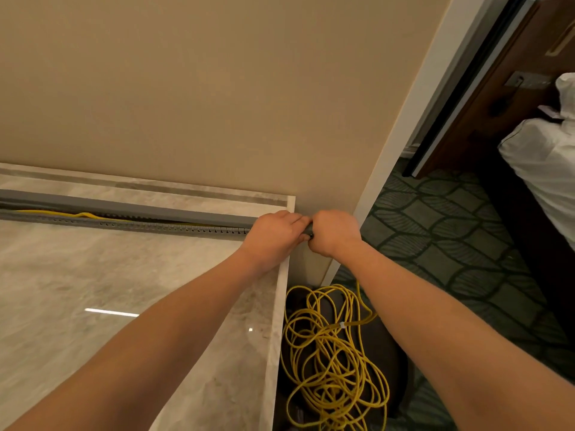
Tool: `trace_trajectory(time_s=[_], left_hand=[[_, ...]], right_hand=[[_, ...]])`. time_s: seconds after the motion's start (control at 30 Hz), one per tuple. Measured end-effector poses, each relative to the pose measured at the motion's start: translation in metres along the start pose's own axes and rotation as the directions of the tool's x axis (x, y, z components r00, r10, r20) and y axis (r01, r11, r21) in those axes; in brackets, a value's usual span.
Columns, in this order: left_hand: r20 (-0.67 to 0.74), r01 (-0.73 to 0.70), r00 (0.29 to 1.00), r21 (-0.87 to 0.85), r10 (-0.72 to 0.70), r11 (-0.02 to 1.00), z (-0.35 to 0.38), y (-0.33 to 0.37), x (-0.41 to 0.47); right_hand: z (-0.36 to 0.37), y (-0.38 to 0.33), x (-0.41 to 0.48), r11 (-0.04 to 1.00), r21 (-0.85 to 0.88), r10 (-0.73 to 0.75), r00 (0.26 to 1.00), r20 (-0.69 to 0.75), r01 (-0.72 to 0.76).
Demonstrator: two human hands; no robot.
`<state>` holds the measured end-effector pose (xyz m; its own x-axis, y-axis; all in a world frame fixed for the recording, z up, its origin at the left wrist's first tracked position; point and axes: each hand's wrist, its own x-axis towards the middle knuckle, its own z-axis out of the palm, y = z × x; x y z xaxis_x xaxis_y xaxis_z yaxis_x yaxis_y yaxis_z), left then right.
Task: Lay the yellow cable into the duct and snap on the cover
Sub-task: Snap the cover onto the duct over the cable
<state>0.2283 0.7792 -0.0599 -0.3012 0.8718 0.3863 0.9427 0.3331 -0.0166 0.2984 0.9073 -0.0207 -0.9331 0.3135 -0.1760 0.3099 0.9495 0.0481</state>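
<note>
1 view only, head-worn, wide-angle. It looks forward and steeply down from above the marble counter (93,275), facing the beige wall (217,88) at close range. Both forearms run in from the bottom edge; the left hand (273,234) and right hand (334,233) meet near frame centre at the counter's right end. Right of the counter the view drops to the carpet (451,228) and the cable coil (333,362) below. Verticals lean with lens distortion. No 2nd view to compare.

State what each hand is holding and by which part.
Both the left hand and the right hand grip the right end of the grey duct and its cover, at the countertop's edge.
</note>
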Motion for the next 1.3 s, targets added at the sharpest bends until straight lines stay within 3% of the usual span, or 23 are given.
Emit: trace_trajectory(time_s=[0.23, 0.43, 0.67, 0.87, 1.1, 1.3], left_hand=[[-0.055, -0.022, 0.998, 0.04, 0.024, 0.999, 0.003, -0.001, -0.002], [-0.005, 0.041, 0.999, -0.03, -0.041, 0.999, -0.003, -0.001, 0.0], [0.123, 0.143, 0.985, -0.178, -0.122, 0.973, -0.025, 0.0, -0.002], [0.369, 0.266, 0.908, -0.137, -0.2, 0.954, -0.042, -0.006, -0.004], [0.358, 0.498, 0.821, -0.068, -0.445, 0.864, -0.067, -0.015, -0.03], [0.329, 0.606, 0.765, -0.08, -0.553, 0.791, -0.094, -0.031, -0.059]], right_hand=[[0.003, -0.003, -0.001, 1.0, -0.002, 0.014, 0.999, -0.048, -0.014], [0.003, -0.004, -0.002, 0.999, 0.006, 0.045, 0.997, -0.058, -0.044], [-0.01, -0.004, 0.002, 0.995, 0.085, 0.043, 0.991, 0.126, -0.054], [-0.028, -0.002, -0.003, 0.994, 0.105, 0.002, 0.978, 0.208, -0.024], [-0.046, -0.029, -0.008, 0.943, 0.315, -0.151, 0.983, 0.108, 0.11], [-0.052, -0.066, -0.02, 0.93, 0.335, -0.196, 0.975, 0.107, 0.151]])
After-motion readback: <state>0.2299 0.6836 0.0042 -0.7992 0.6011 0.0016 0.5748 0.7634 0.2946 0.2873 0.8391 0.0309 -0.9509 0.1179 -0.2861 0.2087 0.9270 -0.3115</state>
